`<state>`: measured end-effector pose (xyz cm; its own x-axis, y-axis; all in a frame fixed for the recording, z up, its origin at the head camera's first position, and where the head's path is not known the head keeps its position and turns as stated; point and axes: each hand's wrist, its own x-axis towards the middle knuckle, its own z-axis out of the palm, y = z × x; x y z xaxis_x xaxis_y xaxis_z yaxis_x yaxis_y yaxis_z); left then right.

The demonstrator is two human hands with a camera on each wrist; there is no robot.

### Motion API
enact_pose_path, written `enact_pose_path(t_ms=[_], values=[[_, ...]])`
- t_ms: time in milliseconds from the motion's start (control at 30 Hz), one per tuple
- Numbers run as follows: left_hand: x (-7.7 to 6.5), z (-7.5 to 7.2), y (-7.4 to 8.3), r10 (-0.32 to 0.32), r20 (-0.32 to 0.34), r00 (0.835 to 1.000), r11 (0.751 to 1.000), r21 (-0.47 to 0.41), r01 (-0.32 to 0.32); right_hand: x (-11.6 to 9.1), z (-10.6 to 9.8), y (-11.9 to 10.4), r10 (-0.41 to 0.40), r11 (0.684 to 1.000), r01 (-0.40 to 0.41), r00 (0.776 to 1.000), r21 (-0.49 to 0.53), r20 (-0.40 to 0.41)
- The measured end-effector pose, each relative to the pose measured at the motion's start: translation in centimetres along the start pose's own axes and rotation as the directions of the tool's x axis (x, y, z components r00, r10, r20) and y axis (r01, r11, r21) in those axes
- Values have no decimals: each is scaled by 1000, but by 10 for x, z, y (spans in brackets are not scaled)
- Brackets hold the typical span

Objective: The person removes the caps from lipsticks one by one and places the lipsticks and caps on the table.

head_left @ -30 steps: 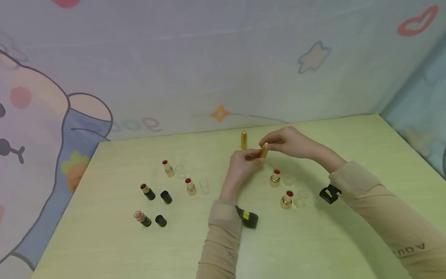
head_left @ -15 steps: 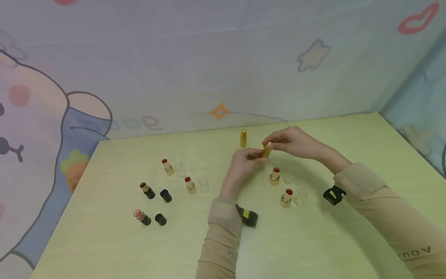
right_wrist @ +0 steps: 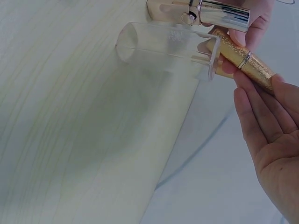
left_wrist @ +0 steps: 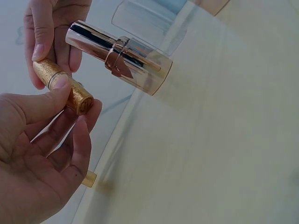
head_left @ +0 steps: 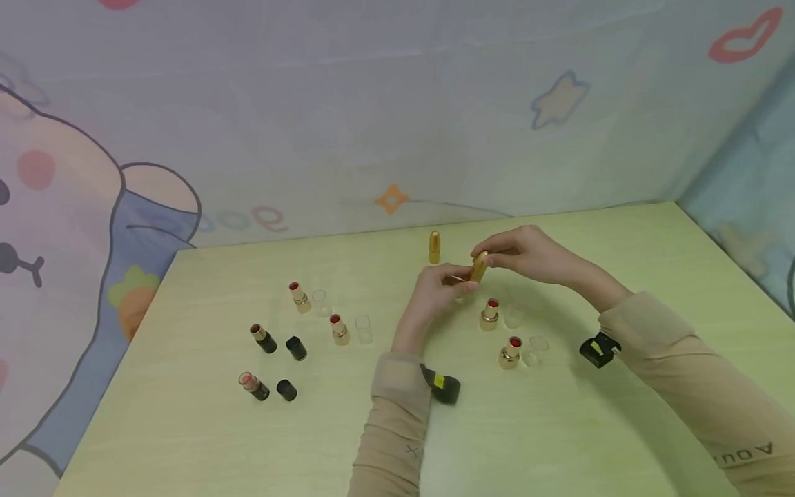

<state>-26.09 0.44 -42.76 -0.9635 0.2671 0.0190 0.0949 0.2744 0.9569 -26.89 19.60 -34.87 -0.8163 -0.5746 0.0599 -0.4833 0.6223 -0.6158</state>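
A patterned gold lipstick tube is held above the far part of the table, between my two hands. My left hand pinches its lower end between thumb and fingers. At the rounded upper end, my right hand grips it with thumb and fingertips. In the left wrist view a thin seam crosses the gold tube, and its two halves sit together. A second gold lipstick tube stands upright just beyond my left hand. Nearest in front of the hands is an uncapped red lipstick, beside a clear cap.
Another red lipstick stands nearer, with a clear cap by it. On the left are red lipsticks, a dark lipstick, a pink lipstick and black caps. A printed cloth hangs behind the table.
My right hand and the gold tube have shifted slightly to the right. The left hand stays nearly in place, still pinching the tube. The standing lipsticks and caps have not moved.
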Motion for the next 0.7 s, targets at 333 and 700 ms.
enact_pose_path(t_ms=[333,700], values=[[3,3,-3,-15,18,1000,1000,8,15,-3,-5,1,3,1000,-4,1000,-12,-10],[4,6,1,-36,1,999,999,7,36,-7,-15,-1,12,999,-13,999,-40,-31]])
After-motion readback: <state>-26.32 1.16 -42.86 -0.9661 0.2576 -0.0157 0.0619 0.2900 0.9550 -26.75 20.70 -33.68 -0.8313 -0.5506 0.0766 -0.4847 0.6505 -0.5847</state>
